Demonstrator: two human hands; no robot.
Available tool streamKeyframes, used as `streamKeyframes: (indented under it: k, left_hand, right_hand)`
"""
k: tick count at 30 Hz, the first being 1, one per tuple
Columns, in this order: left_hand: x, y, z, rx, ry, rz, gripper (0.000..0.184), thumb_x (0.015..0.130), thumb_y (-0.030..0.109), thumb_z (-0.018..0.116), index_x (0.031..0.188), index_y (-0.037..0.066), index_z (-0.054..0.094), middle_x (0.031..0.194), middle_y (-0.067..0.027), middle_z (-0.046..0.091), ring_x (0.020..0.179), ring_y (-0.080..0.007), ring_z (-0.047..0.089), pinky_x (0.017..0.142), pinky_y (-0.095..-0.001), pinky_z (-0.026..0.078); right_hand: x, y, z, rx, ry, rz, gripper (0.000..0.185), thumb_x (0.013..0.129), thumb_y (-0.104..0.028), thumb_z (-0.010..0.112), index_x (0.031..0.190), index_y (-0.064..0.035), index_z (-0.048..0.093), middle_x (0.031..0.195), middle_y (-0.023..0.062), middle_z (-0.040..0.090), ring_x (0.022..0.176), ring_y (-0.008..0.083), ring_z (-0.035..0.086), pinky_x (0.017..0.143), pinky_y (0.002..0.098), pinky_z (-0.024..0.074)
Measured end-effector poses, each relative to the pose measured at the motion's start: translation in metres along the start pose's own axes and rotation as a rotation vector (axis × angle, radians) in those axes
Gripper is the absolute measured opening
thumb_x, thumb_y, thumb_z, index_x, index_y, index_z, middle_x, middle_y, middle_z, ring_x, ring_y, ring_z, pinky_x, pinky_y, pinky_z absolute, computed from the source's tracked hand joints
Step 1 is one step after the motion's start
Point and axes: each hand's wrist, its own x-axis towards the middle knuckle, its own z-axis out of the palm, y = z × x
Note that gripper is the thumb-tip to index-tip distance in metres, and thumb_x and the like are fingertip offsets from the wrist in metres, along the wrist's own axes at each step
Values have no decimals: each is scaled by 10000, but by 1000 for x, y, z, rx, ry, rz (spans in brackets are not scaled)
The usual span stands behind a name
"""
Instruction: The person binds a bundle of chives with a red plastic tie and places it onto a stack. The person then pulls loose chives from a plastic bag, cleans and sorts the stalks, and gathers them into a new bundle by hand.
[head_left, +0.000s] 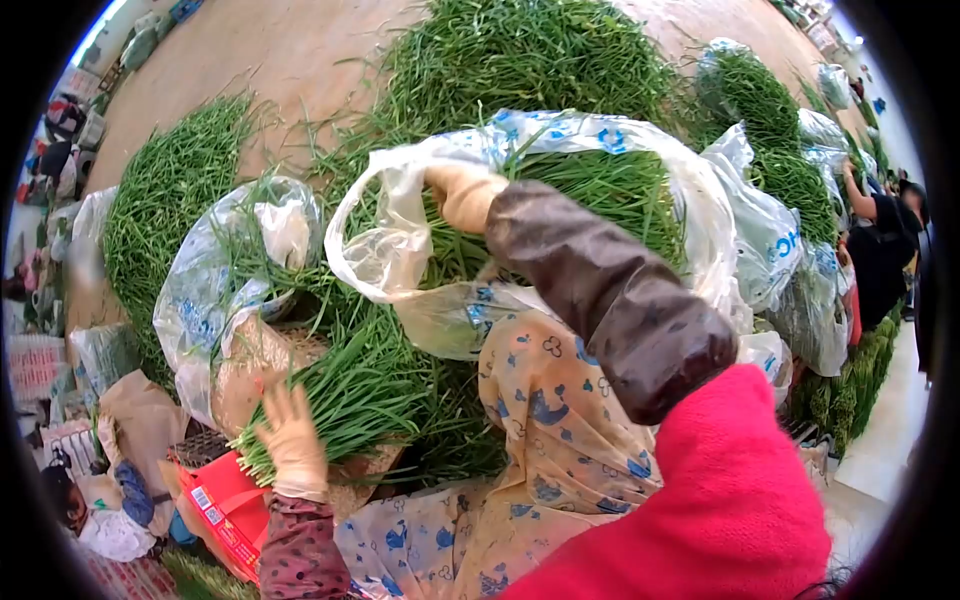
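Observation:
My left hand, in a pale glove, lies with its fingers spread against the cut ends of a bunch of long green stalks at the lower left. My right hand, gloved too, reaches into a large clear plastic bag with blue print. Its fingers are hidden behind the bag's bunched edge. Inside the bag lie more green stalks. A dark brown sleeve cover is on my right forearm, crossing over the bag.
Behind the bag rises a big heap of greens, with another heap to the left. A second plastic bag stands left of centre. A red bag is at the lower left. People are at both sides, one in black at the right.

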Motion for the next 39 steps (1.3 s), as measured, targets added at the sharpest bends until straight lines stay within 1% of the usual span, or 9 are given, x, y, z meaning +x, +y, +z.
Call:
streamKeyframes:
  k: [5,10,13,17,18,20,23,34,39]
  left_hand:
    - [58,108,-101,-657,590,883,544,742,-46,593,1279,17,533,1249,-175,575,1147,-371,557,968,-426,465]
    - [105,185,-145,-369,546,1130,249,832,119,585,1073,59,606,1116,-106,620,1115,-307,576,958,-435,457]
    - [116,193,-155,-388,316,1106,280,863,230,609,1106,92,616,1156,-94,619,1178,-306,536,978,-447,434]
    - [175,173,-130,-232,-235,282,593,878,624,525,1067,88,695,1078,-143,695,1049,-321,646,976,-546,380]
    - [178,159,-108,-115,-95,296,313,926,303,536,1090,106,717,1113,-104,699,1070,-275,648,932,-628,388]
    - [169,141,-122,8,-248,31,785,878,585,568,1453,80,394,1177,-202,650,1087,-314,637,887,-590,421]
    - [155,127,-125,-19,-82,-87,992,878,448,645,1540,83,3,1088,-252,656,1028,-328,658,834,-504,499]
    - [191,95,-111,-498,-82,-137,1036,825,315,720,1526,53,5,1168,-302,604,1086,-390,612,925,-443,478]
    - [165,88,-114,-420,137,-122,811,901,145,586,1544,227,98,886,-272,661,824,-418,660,752,-494,509]
  right_hand:
    - [33,5,-21,-325,62,-318,489,823,2,500,1242,-219,622,1226,103,606,1140,272,570,960,344,474]
    - [32,-11,-42,-472,57,-421,483,824,-38,573,1279,-200,591,1348,76,531,1260,283,486,1061,345,404]
    - [29,-3,-36,-399,119,-447,340,818,-100,654,1155,-145,659,1178,95,640,1113,284,586,966,370,468]
    - [36,3,-20,-433,-277,37,182,812,-176,691,983,-118,717,908,102,699,881,290,658,808,379,519]
    - [39,20,4,-541,-88,-70,226,799,-190,699,1016,-124,705,930,101,697,892,294,657,815,382,521]
    - [45,36,34,-682,188,-184,284,785,-208,709,1058,-130,689,960,101,694,908,299,655,825,385,522]
    - [58,26,38,-684,179,-176,319,781,-224,715,1083,-128,677,986,105,689,924,299,652,835,387,520]
    - [31,-27,30,-774,-23,-107,570,725,-338,770,1204,-76,608,1124,141,647,990,283,635,872,389,516]
    - [17,9,83,-981,-30,-152,919,813,-383,672,1467,60,202,1510,297,227,1405,459,201,1113,639,145]
